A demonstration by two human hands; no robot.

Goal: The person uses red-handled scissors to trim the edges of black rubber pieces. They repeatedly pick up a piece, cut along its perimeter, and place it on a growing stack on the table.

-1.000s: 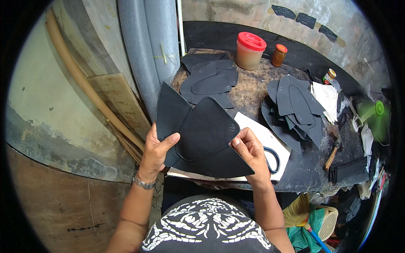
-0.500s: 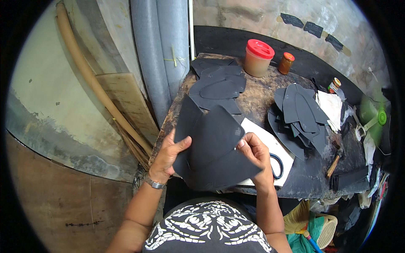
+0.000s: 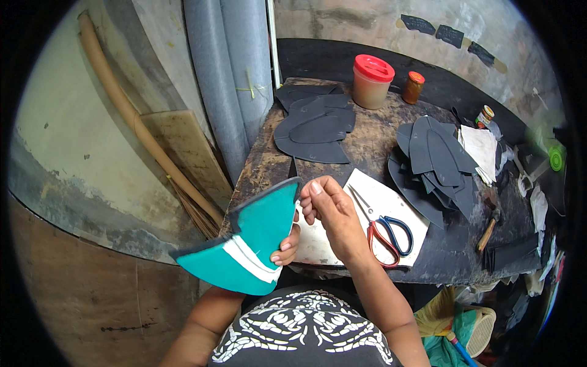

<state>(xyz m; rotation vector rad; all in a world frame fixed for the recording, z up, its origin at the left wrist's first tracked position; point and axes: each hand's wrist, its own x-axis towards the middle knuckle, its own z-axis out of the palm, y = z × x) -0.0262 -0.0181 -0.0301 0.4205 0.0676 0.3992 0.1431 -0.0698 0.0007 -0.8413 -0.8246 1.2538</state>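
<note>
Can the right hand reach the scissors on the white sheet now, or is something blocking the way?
Probably yes. The scissors lie in the open on the white sheet, just beside the right hand, with nothing between them. But that hand is pinching the edge of the teal piece, so it would have to let go first.

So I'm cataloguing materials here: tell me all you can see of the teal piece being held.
The teal sheet piece is flat, curved in outline, with a dark grey edge and a white strip across its lower part. It looks like thin foam or rubber. It tilts above the table's near left corner, gripped underneath by the left hand; the right hand meets its upper corner.
</note>
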